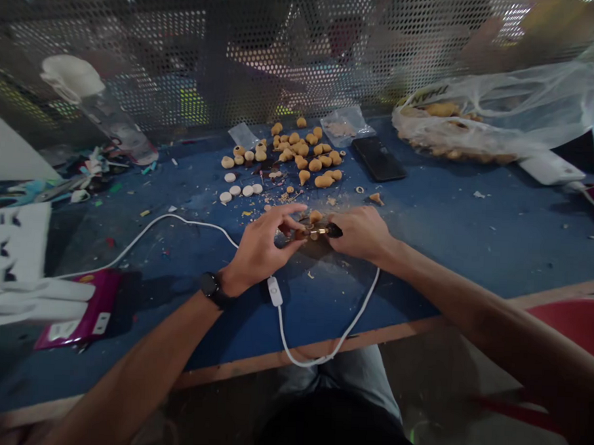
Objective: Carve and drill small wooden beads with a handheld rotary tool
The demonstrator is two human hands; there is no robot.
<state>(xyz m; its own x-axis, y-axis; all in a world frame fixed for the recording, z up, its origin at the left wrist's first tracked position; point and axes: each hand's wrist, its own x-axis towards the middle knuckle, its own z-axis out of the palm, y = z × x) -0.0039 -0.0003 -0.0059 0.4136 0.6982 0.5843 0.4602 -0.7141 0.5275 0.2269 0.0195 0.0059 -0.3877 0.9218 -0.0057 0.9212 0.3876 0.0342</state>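
Closely, the left hand (pixel 261 248) pinches a piece (pixel 301 234). The right hand (pixel 359 232) grips a tool (pixel 334 230) crosswise, brass end leftward, toward it.

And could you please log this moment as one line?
left hand: pinches brown piece | right hand: grips black-handled tool | blue table: tan pieces, black phone

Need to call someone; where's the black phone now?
In the head view, the black phone lies right of centre on the blue table, between the tan pieces and the large plastic bag.
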